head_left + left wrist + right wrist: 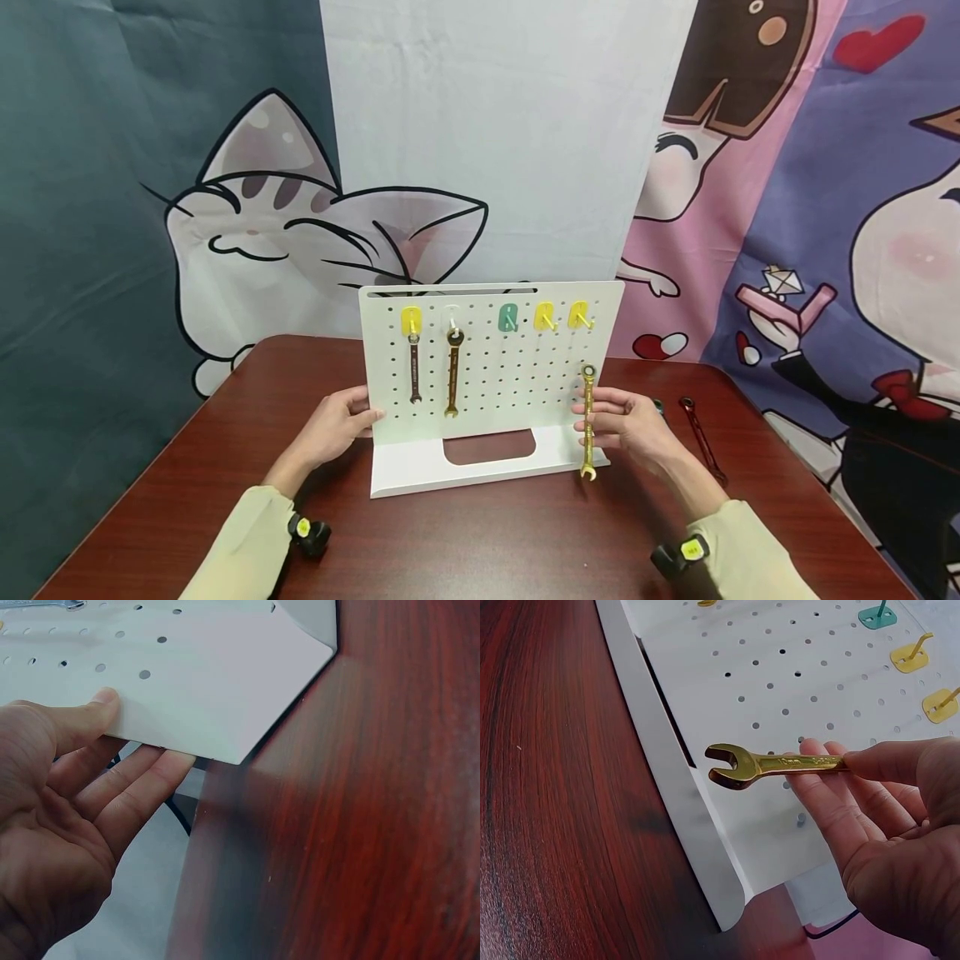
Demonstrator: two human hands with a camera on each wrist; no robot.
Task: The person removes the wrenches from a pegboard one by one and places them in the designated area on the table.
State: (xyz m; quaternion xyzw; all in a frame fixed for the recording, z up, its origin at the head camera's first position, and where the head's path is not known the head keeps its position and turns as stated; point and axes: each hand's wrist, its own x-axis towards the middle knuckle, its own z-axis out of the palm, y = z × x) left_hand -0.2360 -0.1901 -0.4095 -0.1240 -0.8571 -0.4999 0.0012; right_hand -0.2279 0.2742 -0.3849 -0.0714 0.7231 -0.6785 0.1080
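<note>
A white pegboard stand (491, 383) stands on the table with a row of hooks along its top. My left hand (341, 425) grips its left edge, thumb on the front face and fingers behind, as the left wrist view also shows. In my right hand (630, 423), a gold combination wrench (588, 425) is pinched between thumb and fingers, in front of the board's right side. Its open end (731, 766) points down. A small dark wrench (415, 371) hangs from the leftmost yellow hook (411, 320), and a larger bronze wrench (453, 375) from the clear hook beside it.
A green hook (508, 317) and two yellow hooks, one at the far right (580, 315), carry nothing. A red wrench (703, 442) lies on the dark wooden table (480, 542) to the right. Part of a green wrench (659, 406) shows behind my right hand.
</note>
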